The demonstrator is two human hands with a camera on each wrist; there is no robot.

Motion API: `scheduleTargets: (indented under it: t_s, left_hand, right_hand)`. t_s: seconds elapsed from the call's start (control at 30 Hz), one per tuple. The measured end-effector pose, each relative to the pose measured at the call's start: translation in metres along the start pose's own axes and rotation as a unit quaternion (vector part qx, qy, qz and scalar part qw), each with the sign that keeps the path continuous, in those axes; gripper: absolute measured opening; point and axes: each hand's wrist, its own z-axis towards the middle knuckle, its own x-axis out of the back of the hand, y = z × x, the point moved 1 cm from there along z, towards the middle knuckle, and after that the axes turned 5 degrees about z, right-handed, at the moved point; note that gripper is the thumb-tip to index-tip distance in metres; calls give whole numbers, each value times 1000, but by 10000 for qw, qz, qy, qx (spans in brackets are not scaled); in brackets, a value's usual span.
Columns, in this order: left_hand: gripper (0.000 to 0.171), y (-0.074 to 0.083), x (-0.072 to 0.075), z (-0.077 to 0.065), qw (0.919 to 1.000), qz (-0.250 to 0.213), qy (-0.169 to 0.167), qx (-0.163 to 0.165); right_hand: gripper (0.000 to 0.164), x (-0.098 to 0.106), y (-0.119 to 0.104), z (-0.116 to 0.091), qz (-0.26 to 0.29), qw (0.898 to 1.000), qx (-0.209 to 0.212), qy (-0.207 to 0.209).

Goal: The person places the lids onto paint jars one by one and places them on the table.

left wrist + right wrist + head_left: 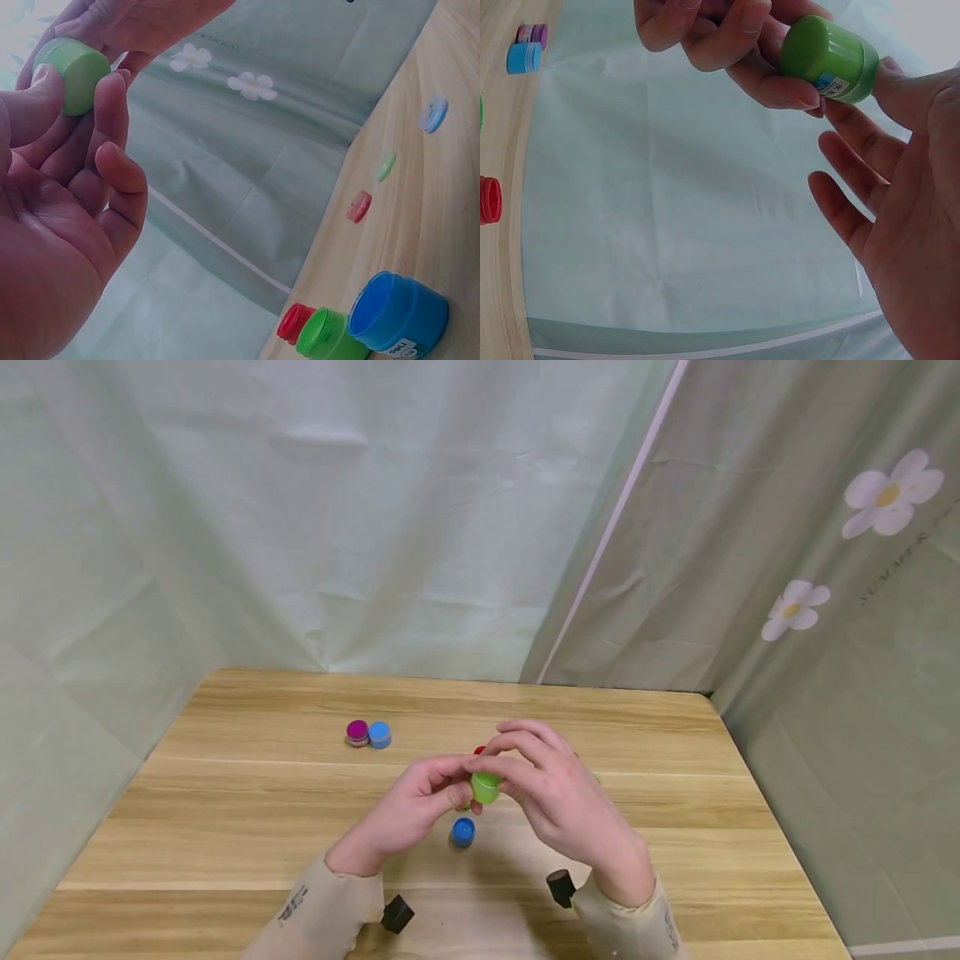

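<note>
Above the table, both hands meet at a small light-green jar (486, 788). My left hand (416, 806) grips it between thumb and fingers. My right hand (562, 793) pinches the ridged lid end with its thumb and forefinger, its other fingers spread away. In the right wrist view the green jar (832, 60) lies tilted, with part of a label showing. Below the hands stands an uncapped blue jar (397, 315), beside an uncapped green jar (330, 334) and a red jar (295, 324). The head view hides much of the green and red ones behind the hands.
A purple-lidded jar (357, 732) and a light-blue jar (380, 735) stand together at the back left. Loose lids lie apart on the wooden table: a blue lid (433, 114), a green lid (385, 166) and a red lid (359, 206). Curtains (420, 527) surround the table.
</note>
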Motion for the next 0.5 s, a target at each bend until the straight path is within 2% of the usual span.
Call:
scheduleTargets:
  t_s: [0.2,0.5]
  left_hand:
    - [39,-1,0,1,10000,34,75,50]
    - [40,1,1,1,9946,721,637,397]
  right_hand:
    - [38,2,1,-1,71,9996,-252,-54]
    - [50,1,3,-2,56,9954,-932,-230]
